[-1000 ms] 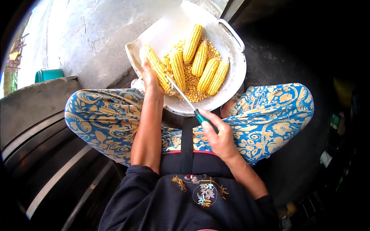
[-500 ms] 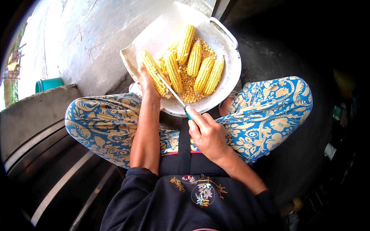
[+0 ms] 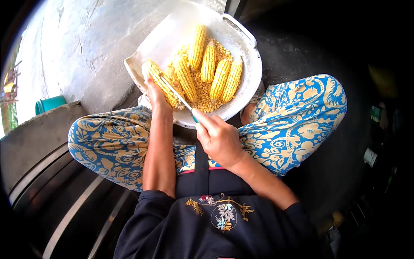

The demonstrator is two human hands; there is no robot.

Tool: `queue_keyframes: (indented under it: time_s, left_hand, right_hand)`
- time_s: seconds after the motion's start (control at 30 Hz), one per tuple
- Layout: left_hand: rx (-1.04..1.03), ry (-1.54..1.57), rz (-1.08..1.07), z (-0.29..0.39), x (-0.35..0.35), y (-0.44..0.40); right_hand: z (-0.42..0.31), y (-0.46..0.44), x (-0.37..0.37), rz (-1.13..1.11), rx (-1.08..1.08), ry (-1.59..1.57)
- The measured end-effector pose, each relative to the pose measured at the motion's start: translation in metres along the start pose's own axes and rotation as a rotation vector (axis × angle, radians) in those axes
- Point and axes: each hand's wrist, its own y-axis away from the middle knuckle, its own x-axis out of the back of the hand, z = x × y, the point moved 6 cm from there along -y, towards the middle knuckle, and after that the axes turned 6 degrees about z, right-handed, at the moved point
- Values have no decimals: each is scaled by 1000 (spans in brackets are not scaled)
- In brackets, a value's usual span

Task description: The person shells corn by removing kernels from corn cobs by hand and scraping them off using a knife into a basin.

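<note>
My left hand [image 3: 156,96] is wrapped round a yellow corn cob [image 3: 160,82] at the left side of a white basin [image 3: 252,82]. Closed round the green handle of a screwdriver-like tool [image 3: 177,94] is my right hand [image 3: 218,139], just below the basin's near rim. The tool's metal shaft lies against the held cob, its tip near the cob's upper half. Several more cobs [image 3: 208,63] rest in the basin on loose corn kernels [image 3: 202,90]. My palm and fingers hide part of the handle.
My crossed legs in patterned trousers [image 3: 297,116] flank the basin. A green bucket [image 3: 50,104] stands at the far left, behind a low concrete edge [image 3: 41,125]. Beyond the basin lies a grey concrete floor [image 3: 95,47].
The basin, cobs and both hands have shifted left in view. The tool's tip has moved up along the held cob, and my right hand has come nearer the basin.
</note>
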Motion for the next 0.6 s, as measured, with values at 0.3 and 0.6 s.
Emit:
queue_keyframes:
  time_s: [0.3, 0.6]
  left_hand:
    - [9, -91, -42, -13, 2, -3]
    - [270, 55, -462, -54, -43, 45]
  right_hand:
    - [33, -7, -27, -27, -576, -735]
    - [80, -74, -31, 216, -368, -459]
